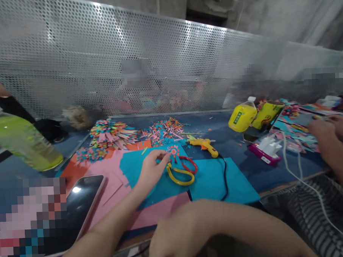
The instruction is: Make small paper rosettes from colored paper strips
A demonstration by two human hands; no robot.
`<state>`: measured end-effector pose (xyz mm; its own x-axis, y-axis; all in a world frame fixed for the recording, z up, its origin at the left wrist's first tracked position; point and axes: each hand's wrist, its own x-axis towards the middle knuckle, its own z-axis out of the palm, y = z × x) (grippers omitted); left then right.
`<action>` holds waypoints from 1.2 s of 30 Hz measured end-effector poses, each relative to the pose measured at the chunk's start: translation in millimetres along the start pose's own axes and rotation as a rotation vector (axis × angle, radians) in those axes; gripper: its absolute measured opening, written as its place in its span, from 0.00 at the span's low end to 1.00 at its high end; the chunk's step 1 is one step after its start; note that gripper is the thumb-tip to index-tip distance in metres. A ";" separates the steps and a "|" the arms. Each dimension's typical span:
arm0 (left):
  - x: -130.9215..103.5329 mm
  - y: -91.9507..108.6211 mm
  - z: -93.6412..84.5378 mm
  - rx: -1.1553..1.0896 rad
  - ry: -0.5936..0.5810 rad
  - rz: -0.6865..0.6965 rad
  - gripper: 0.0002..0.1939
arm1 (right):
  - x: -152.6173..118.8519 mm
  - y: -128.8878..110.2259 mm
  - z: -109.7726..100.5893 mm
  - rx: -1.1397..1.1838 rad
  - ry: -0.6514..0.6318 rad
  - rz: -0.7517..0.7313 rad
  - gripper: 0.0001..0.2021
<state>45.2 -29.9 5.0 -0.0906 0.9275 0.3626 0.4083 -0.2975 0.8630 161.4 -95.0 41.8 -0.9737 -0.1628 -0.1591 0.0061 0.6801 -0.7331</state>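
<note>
My left hand is pinched on a small orange-and-pink paper flower above blue paper. Right beside the fingers lie scissors with one yellow and one red handle. Low in the view, close to the camera, is my right hand, blurred and bent downward at the table's front edge; its fingers are hidden. A yellow glue gun with a black cord rests beyond the scissors. Pink paper spreads to the left under the blue sheets.
Left: a black phone and a green drink bottle. Behind: fringed paper bundles and a scrap pile. Right: a yellow bottle, a tissue pack, a white cable and another person's hands.
</note>
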 end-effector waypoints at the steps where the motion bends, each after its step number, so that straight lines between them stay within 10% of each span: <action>1: 0.5 0.7 -0.3 -0.026 0.024 -0.004 0.10 | -11.4 7.8 -17.2 0.009 0.048 0.004 0.08; 3: 1.7 0.4 -0.8 -0.083 0.060 -0.008 0.09 | -32.7 22.9 -46.3 0.020 0.226 0.053 0.13; 6: 3.2 -2.4 -1.3 -0.123 0.063 -0.008 0.09 | -53.9 47.9 -74.7 0.026 1.015 0.216 0.15; 8: 3.7 -3.4 -1.5 -0.119 0.053 -0.018 0.09 | -59.0 66.2 -83.1 -0.067 1.318 0.283 0.11; 16: 4.4 2.1 -3.0 -0.071 0.019 -0.024 0.11 | -53.1 96.5 -74.1 0.203 1.057 0.371 0.17; 36: 4.1 -8.5 -0.5 -0.209 -0.021 -0.070 0.10 | -64.6 99.4 -73.8 0.412 1.099 0.307 0.16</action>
<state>40.8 -23.6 -0.6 -0.0928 0.9514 0.2936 0.2038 -0.2705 0.9409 208.2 35.9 28.1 -0.5917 0.7946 0.1358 0.1482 0.2728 -0.9506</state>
